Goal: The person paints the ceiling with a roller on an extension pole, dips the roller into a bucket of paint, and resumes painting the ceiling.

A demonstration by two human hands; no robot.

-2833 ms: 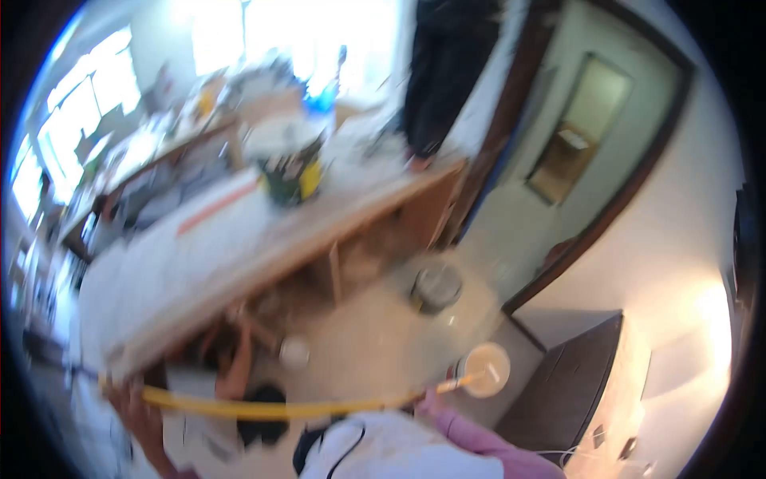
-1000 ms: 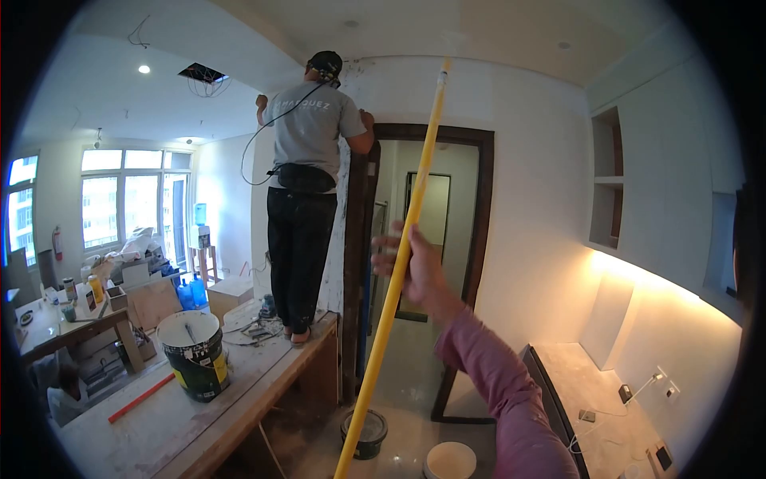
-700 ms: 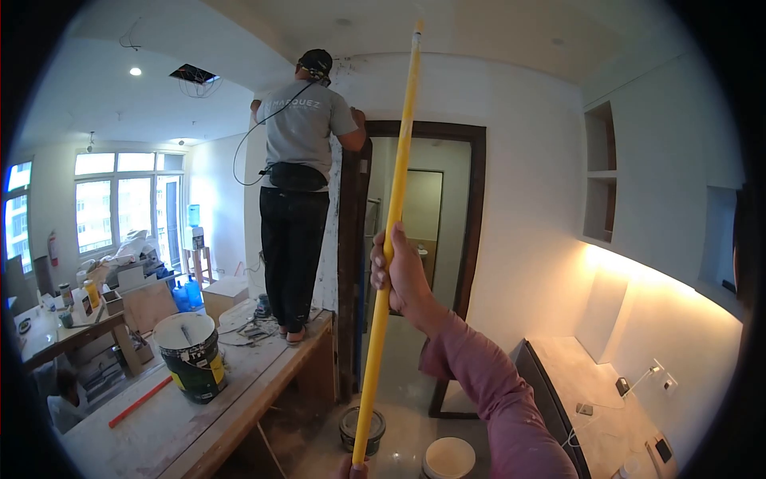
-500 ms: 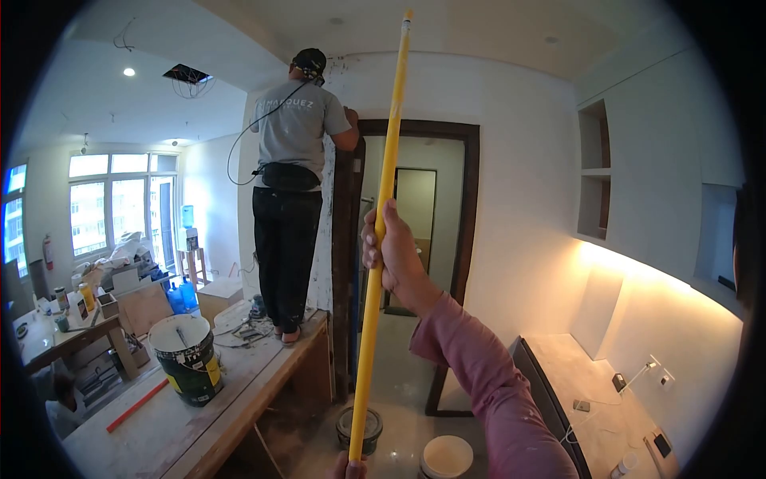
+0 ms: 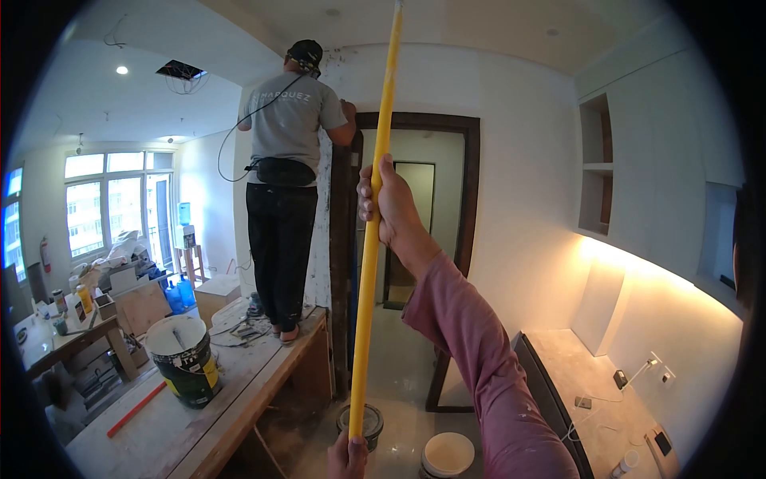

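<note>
A long yellow pole (image 5: 371, 263) stands nearly upright before me, its upper end reaching the top of the view near the ceiling. My right hand (image 5: 388, 199) is wrapped round it at mid-height, with the arm in a dusty pink sleeve. Low on the same pole, at the bottom edge of the view, my left hand (image 5: 348, 457) grips it. Behind the pole is a dark-framed doorway (image 5: 472, 191). A lidded bucket (image 5: 372, 423) stands on the floor just behind the pole, and an open white bucket (image 5: 447, 457) is to its right.
A person (image 5: 286, 120) stands on a wooden platform (image 5: 239, 375) at left, facing the wall. A paint bucket (image 5: 185, 363) and a red bar (image 5: 137, 409) lie on it. At right are a desk (image 5: 590, 375) with cables and wall cabinets (image 5: 654, 160). Another person is partly visible lower left.
My right hand has moved up and slightly left with the pole. My left hand has risen further into view. The pole's top has shifted up and left.
</note>
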